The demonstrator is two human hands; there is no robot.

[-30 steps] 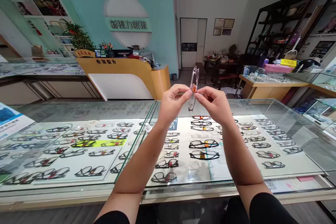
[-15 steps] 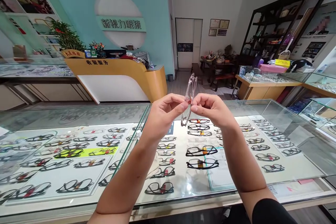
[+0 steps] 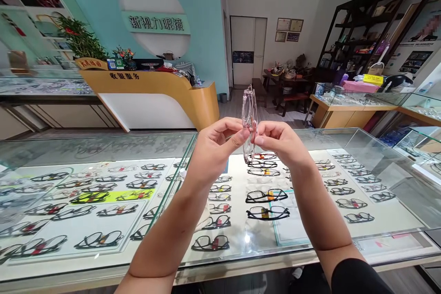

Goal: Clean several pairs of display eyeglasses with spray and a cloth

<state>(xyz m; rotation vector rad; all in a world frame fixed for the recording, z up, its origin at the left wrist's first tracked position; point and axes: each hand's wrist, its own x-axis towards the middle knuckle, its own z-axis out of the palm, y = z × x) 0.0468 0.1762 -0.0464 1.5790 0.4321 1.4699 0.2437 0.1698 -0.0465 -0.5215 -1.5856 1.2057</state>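
A pair of clear-framed eyeglasses (image 3: 248, 106) is held up on end, edge-on to me, above the glass display case (image 3: 237, 257). My left hand (image 3: 223, 142) pinches it near its middle from the left, thumb and forefinger closed. From the other side my right hand (image 3: 277, 140) grips it the same way, its thumb at the frame's near edge. Below my hands, inside the case, lie black-framed eyeglasses (image 3: 268, 212) and several more pairs in rows, many with coloured tags on the lenses.
To the left, another glass case section (image 3: 103, 262) holds rows of eyeglasses. Beyond stands a wood and white service counter (image 3: 148, 110) with a plant on it. A wooden table with benches (image 3: 292, 94) and a dark shelf (image 3: 365, 27) are at the back right.
The eyeglasses have turned to stand more upright and edge-on. Both hands still hold them and have shifted slightly; the view has tilted down a little.
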